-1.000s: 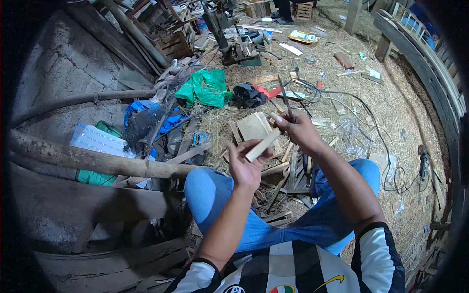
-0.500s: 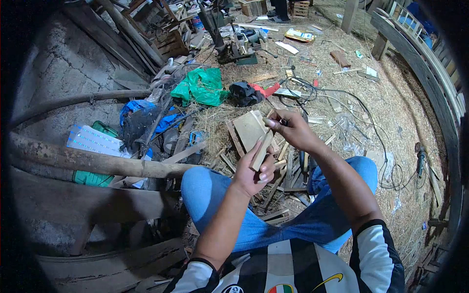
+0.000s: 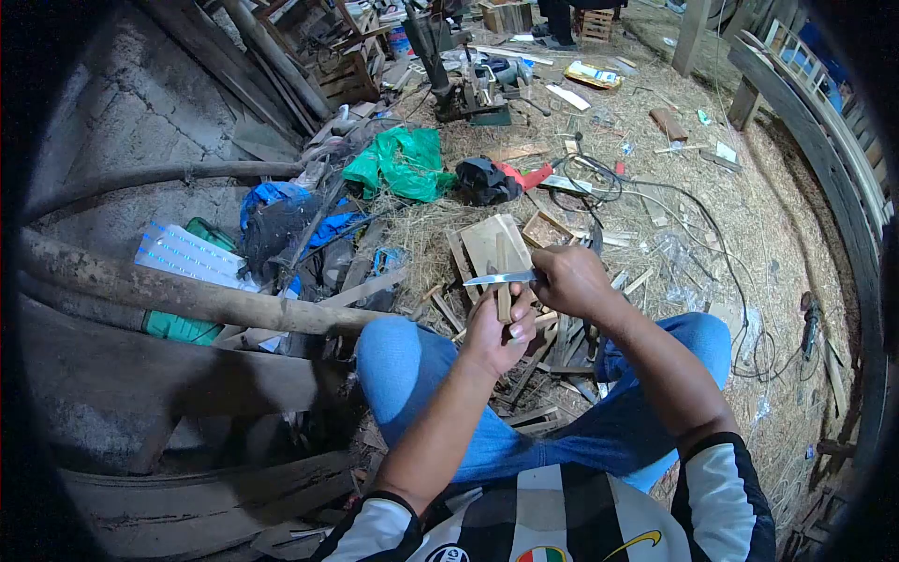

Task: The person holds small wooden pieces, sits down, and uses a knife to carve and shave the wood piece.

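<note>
My left hand (image 3: 494, 339) is closed round a short, narrow wooden stick (image 3: 504, 305) held roughly upright above my lap. In my closed right hand (image 3: 578, 281) is a knife, gripped by its handle. The knife's blade (image 3: 494, 279) points left and crosses the stick just above my left fingers; whether the edge touches the wood I cannot tell. Just beyond both hands, a pale wooden board (image 3: 479, 236) rests on the scraps. Wood offcuts (image 3: 567, 347) lie on the ground between my knees.
A thick log rail (image 3: 187, 295) runs in from the left to my knee. Ahead lie a green plastic bag (image 3: 398, 164), a black and red tool (image 3: 487, 181) and a coiled cable (image 3: 599, 183). A beam (image 3: 815, 122) borders the right side.
The knife blade has come into plain view across the stick. My right hand has moved lower and slightly right, off the stick's upper end. The stick now stands more upright.
</note>
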Available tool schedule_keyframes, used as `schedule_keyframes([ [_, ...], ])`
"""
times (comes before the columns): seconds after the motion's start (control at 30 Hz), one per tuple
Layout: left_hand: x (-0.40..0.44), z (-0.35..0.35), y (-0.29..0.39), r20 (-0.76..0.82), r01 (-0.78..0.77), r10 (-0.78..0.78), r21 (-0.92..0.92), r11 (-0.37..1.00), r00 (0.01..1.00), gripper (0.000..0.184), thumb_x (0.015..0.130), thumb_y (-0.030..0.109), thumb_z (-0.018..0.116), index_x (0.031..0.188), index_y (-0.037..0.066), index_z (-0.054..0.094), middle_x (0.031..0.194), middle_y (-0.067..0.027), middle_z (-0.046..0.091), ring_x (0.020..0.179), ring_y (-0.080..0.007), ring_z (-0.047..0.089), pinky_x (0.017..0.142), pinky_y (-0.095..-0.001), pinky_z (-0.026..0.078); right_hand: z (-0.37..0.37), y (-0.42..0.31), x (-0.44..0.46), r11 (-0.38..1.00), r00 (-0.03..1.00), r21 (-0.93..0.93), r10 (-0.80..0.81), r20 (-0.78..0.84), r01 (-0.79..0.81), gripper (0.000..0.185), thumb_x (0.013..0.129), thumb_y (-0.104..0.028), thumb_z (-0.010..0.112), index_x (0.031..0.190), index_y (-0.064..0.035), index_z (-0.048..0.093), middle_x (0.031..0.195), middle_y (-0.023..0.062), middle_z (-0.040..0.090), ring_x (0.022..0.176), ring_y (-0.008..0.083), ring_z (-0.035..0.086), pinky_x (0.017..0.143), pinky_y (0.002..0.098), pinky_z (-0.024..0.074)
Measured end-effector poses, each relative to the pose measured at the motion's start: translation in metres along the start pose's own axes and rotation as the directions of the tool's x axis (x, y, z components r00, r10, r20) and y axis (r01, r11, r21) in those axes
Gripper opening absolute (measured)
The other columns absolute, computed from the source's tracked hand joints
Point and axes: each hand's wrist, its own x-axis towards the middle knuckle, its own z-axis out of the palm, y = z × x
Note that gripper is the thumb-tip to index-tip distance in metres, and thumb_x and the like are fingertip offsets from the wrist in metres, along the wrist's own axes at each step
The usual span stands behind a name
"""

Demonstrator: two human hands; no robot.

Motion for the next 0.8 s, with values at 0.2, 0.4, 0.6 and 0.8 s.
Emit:
schedule_keyframes([
  [0.2,-0.002,0.017,0.0,-0.159,0.061,-0.057,0.022,0.998,0.986,0.028,0.103,0.035,0.04,0.089,0.013,0.051,0.062,0.0004,0.046,0.043,-0.0114,0.043,0.039,-0.0246,0.036,-0.001,0.0,0.001,0.998,0.999,-0.053,0.018,0.042,-0.016,0.013,0.072,-0.018,0.066,0.077,-0.0067,0.061,0.073,0.0137,0.064,0.067,0.0361,0.066,0.058,0.0485,0.052],
  [0.4,0.003,0.003,-0.003,-0.113,0.032,-0.022,0.088,0.996,0.993,0.033,0.102,0.039,0.041,0.079,0.015,0.046,0.055,0.0022,0.041,0.038,-0.0099,0.037,0.035,-0.024,0.031,0.005,-0.007,0.0,0.995,0.996,-0.095,-0.026,0.08,0.033,0.01,0.077,-0.015,0.061,0.08,-0.0063,0.062,0.076,0.0133,0.066,0.068,0.0353,0.068,0.057,0.0476,0.0533],
  [0.6,-0.002,0.018,-0.009,-0.219,0.002,0.067,0.301,0.954,0.973,0.036,0.102,0.039,0.039,0.074,0.016,0.045,0.049,0.0042,0.036,0.034,-0.0099,0.032,0.032,-0.0246,0.028,0.002,-0.013,0.002,0.989,0.996,-0.147,0.035,0.078,-0.024,0.011,0.079,-0.015,0.058,0.081,-0.0057,0.063,0.078,0.0147,0.068,0.07,0.0345,0.069,0.058,0.0463,0.0545],
  [0.8,0.003,0.015,-0.009,-0.199,0.009,0.046,0.262,0.965,0.979,0.042,0.103,0.046,0.037,0.073,0.016,0.044,0.049,0.0034,0.036,0.033,-0.0096,0.031,0.03,-0.0249,0.025,0.0,-0.001,0.006,0.972,0.983,-0.176,0.168,0.073,-0.153,0.011,0.08,-0.015,0.058,0.083,-0.0063,0.065,0.077,0.0164,0.069,0.07,0.0353,0.069,0.061,0.0471,0.055],
])
